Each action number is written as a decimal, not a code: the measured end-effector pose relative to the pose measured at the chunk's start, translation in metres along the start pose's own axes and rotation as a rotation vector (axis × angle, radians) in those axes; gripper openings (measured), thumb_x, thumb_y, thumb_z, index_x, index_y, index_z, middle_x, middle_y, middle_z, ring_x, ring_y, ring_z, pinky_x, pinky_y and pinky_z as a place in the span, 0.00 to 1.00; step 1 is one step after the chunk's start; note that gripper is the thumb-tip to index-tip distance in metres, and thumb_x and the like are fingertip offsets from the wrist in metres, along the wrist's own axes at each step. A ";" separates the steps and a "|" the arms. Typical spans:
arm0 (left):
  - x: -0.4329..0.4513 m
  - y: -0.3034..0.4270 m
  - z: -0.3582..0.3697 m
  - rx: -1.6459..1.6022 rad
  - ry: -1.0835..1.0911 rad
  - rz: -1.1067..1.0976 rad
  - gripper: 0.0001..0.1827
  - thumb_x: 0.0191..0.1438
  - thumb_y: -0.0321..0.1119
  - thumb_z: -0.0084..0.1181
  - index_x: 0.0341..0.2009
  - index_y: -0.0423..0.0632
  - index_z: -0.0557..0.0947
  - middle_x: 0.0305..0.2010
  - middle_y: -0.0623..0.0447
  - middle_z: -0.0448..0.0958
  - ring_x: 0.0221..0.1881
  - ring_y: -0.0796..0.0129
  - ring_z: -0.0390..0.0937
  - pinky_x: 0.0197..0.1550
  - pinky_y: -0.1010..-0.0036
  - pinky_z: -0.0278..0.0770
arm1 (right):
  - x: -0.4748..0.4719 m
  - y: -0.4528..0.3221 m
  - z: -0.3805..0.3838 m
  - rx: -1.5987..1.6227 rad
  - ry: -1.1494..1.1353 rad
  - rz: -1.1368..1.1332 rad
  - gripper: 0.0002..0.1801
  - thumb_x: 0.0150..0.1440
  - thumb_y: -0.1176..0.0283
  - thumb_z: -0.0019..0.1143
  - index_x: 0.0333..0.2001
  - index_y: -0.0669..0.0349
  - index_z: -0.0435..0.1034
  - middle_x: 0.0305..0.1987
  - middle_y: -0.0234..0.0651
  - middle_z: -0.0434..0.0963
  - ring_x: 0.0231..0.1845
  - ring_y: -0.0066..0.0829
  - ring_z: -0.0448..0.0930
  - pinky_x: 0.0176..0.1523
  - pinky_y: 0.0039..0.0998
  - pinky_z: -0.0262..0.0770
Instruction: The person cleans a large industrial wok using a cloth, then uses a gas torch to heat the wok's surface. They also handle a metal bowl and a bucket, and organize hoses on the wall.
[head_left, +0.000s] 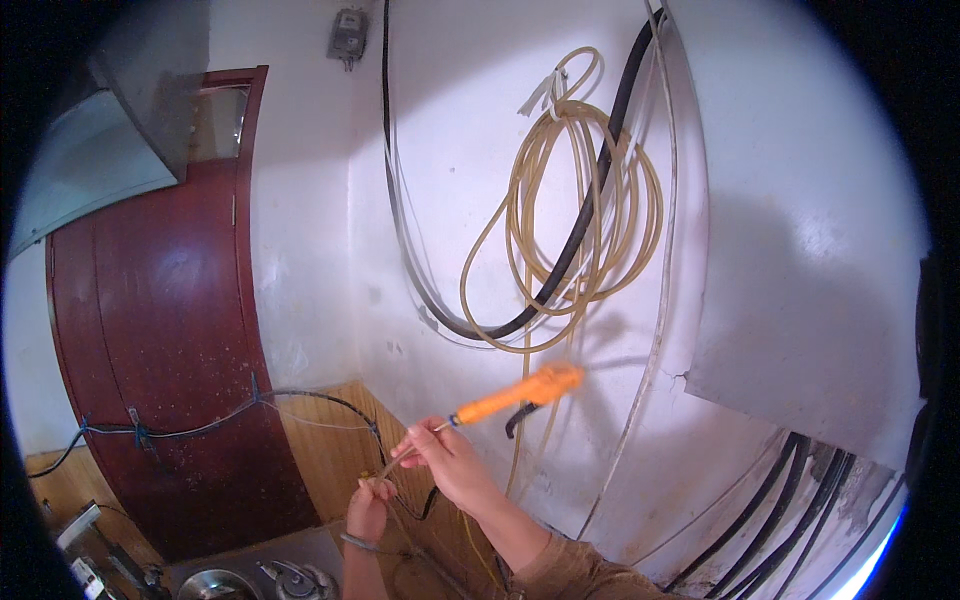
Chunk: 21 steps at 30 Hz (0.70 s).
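Observation:
My right hand (446, 457) grips a thin tube or rod (401, 456) in front of the white wall. At its upper end is an orange tool (517, 394), blurred and angled up to the right; its exact kind I cannot tell. A small blue band (453, 420) sits where tube and orange body meet. Lower and to the left, my left hand (369, 506) pinches the tube's lower end, next to a small yellow piece (367, 474). A tan hose (442, 574) hangs below, between my forearms.
A coiled tan hose (517, 217) hangs tied on the wall, crossed by a thick black cable (574, 244). At left stands a dark red door (165, 337) with cables strung across. A grey panel (802, 300) juts out at right above black cables (757, 517). Below left lies a metal bowl (217, 581).

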<state>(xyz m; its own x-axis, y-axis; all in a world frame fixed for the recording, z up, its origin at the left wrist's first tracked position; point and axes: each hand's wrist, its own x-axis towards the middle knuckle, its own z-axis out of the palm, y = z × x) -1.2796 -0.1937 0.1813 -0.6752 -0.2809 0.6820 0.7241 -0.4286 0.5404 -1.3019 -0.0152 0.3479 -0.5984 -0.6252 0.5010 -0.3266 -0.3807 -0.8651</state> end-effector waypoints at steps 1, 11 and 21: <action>-0.002 -0.002 0.003 0.087 0.004 -0.031 0.22 0.61 0.49 0.39 0.27 0.43 0.73 0.31 0.52 0.71 0.40 0.64 0.67 0.46 0.69 0.62 | 0.004 -0.008 0.000 -0.149 -0.034 0.047 0.14 0.63 0.63 0.37 0.34 0.64 0.65 0.32 0.35 0.75 0.34 0.24 0.76 0.40 0.23 0.73; 0.010 0.001 0.126 0.174 0.001 -0.117 0.20 0.60 0.46 0.41 0.50 0.46 0.68 0.44 0.48 0.71 0.44 0.62 0.70 0.49 0.64 0.68 | 0.067 -0.095 -0.017 -0.679 -0.158 0.000 0.15 0.61 0.62 0.36 0.35 0.65 0.62 0.19 0.34 0.71 0.20 0.27 0.74 0.27 0.28 0.68; 0.059 -0.021 0.203 0.606 -0.026 0.044 0.21 0.58 0.25 0.42 0.57 0.42 0.60 0.35 0.51 0.70 0.34 0.71 0.69 0.40 0.77 0.70 | 0.124 -0.170 -0.033 -0.464 0.198 -0.586 0.15 0.60 0.65 0.35 0.37 0.67 0.63 0.17 0.32 0.66 0.15 0.21 0.67 0.20 0.24 0.63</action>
<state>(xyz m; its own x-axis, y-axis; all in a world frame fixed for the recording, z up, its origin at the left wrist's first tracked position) -1.3057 -0.0273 0.3099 -0.6446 -0.2629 0.7179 0.7076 0.1502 0.6904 -1.3453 -0.0056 0.5561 -0.3385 -0.2594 0.9045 -0.8774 -0.2605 -0.4030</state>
